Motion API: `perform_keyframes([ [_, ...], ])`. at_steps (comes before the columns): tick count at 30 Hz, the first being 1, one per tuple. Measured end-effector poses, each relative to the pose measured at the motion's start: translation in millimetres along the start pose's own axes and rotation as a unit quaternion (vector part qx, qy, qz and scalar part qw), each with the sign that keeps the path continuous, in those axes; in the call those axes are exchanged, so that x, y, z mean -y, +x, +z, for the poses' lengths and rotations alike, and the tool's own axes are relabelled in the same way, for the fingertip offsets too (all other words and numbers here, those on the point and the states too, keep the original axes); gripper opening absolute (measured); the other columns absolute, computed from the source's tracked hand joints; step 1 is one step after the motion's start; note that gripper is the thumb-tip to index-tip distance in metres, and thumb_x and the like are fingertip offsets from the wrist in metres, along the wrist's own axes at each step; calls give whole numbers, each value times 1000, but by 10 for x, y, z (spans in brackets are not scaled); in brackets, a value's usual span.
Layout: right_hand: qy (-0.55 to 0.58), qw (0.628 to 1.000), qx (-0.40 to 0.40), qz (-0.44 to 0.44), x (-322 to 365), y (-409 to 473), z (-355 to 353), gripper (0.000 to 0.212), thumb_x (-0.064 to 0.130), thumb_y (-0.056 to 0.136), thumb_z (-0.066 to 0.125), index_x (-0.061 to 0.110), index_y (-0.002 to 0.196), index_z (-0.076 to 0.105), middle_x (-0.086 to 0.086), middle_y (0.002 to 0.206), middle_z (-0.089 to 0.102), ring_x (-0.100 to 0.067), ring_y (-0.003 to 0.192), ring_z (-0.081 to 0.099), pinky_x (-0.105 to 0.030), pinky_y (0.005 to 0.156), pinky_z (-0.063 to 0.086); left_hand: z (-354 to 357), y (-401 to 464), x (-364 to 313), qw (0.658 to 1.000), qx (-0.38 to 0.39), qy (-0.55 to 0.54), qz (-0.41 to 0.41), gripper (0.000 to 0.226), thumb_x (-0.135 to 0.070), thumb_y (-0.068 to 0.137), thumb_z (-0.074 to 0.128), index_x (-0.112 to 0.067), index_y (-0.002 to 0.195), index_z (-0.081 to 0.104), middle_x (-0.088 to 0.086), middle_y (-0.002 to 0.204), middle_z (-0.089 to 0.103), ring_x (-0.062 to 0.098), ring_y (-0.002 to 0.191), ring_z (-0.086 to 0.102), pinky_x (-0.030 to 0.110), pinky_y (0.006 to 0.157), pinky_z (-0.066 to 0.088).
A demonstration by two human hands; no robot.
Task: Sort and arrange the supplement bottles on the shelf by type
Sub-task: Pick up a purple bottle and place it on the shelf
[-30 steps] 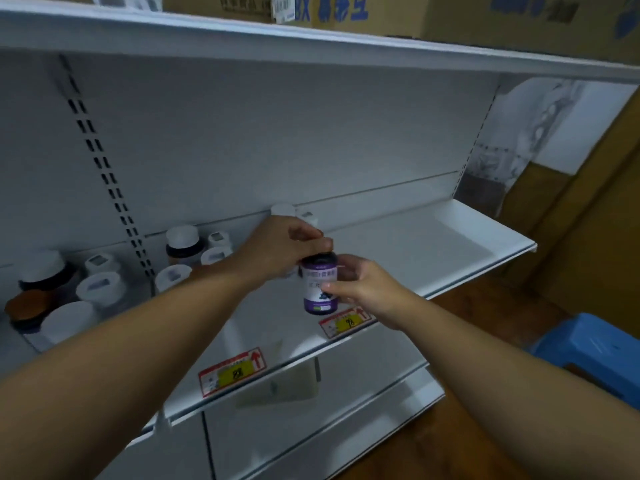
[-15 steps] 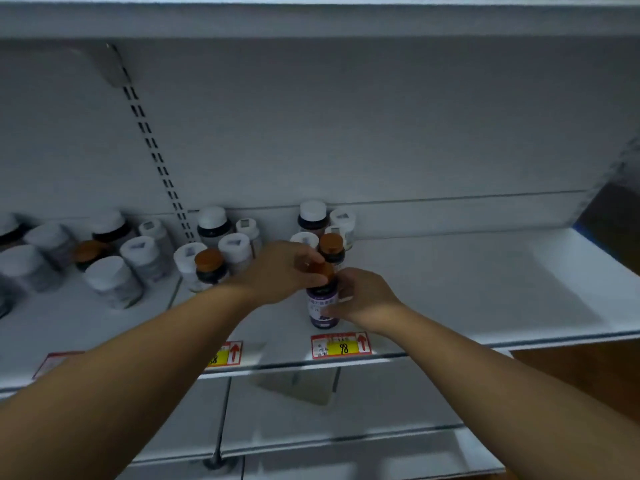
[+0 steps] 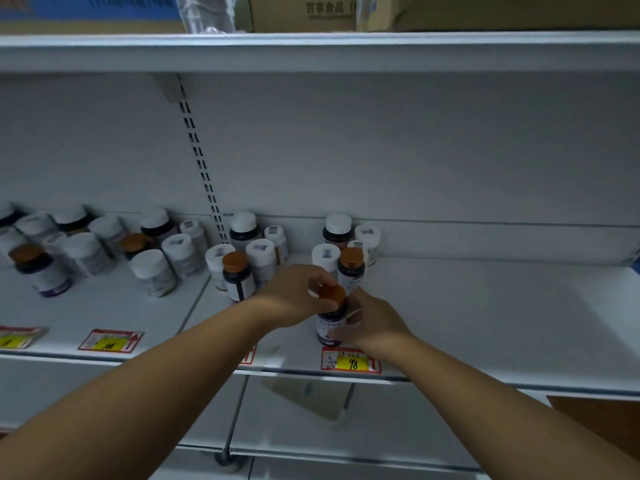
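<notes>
"98" on yellow price tag; "百事食品" on top-shelf cardboard box

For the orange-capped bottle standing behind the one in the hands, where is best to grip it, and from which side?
Probably by the orange cap of the rear bottle, from above. It stands upright with the cap clear, while white-capped bottles crowd its back and left, and the hands block its front.

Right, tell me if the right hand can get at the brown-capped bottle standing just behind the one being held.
Probably yes. The right hand is next to that bottle, nothing between them, but it grips the held bottle and must release first.
</notes>
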State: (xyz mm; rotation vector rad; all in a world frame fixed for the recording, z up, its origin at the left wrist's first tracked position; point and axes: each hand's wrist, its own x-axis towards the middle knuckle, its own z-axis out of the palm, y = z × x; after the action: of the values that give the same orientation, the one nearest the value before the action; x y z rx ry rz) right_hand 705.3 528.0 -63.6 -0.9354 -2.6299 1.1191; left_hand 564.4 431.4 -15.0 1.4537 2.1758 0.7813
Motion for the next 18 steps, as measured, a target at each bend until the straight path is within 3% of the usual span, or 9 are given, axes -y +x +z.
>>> perform_keyframes([
  [3, 2, 1000, -4, -10, 0, -27, -52, 46, 67, 57, 59, 41, 94, 48, 10, 105, 63, -9, 93, 58, -31, 80, 48, 0, 6, 15, 1000, 14, 8, -5, 34, -34, 76, 72, -32, 108, 62, -9, 109, 64, 10, 102, 58, 31, 93, 48],
  [6, 6, 997, -59, -58, 16, -32, -196, 48, 64, 74, 53, 37, 113, 51, 13, 115, 59, -7, 101, 55, -25, 84, 44, -11, -10, 12, 1000, -4, 2, 1, 47, -48, 78, 65, -34, 122, 54, -8, 129, 55, 12, 117, 51, 30, 101, 41],
  [8, -25, 989, -93, -114, 100, -11, -320, 46, 60, 80, 51, 35, 119, 49, 13, 115, 57, -4, 99, 51, -20, 80, 38, -138, -34, 28, 998, -62, 1, 10, 54, -53, 83, 56, -36, 132, 43, -11, 144, 41, 12, 131, 39, 26, 105, 30],
  [11, -96, 969, -100, -206, 374, 84, -430, 50, 51, 85, 52, 27, 129, 46, 5, 129, 54, -12, 111, 50, -20, 86, 34, -524, -112, 200, 987, -107, 119, -6, 60, -55, 88, 44, -35, 142, 27, -10, 156, 16, 11, 144, 9, 27, 112, 8],
  [14, -208, 936, -50, -279, 717, 219, -377, 65, 50, 88, 49, 20, 142, 30, -2, 150, 32, -18, 137, 28, -19, 107, 12, -952, -291, 476, 970, -93, 219, -49, 64, -55, 91, 37, -30, 146, 18, -5, 159, 3, 13, 145, -4, 32, 115, 0],
  [16, -279, 909, -15, -308, 946, 293, -222, 71, 53, 89, 44, 21, 147, 17, -1, 157, 14, -16, 144, 9, -23, 111, -5, -1179, -491, 666, 956, -104, 262, -77, 66, -60, 90, 33, -29, 146, 18, -3, 159, 4, 17, 145, -2, 37, 117, 2],
  [18, -288, 901, 2, -326, 1176, 337, -1, 72, 53, 87, 46, 24, 146, 16, 1, 157, 11, -16, 143, 4, -20, 109, -9, -1359, -742, 850, 943, -125, 301, -70, 71, -64, 87, 28, -24, 145, 25, 3, 158, 14, 22, 145, 8, 40, 117, 10],
])
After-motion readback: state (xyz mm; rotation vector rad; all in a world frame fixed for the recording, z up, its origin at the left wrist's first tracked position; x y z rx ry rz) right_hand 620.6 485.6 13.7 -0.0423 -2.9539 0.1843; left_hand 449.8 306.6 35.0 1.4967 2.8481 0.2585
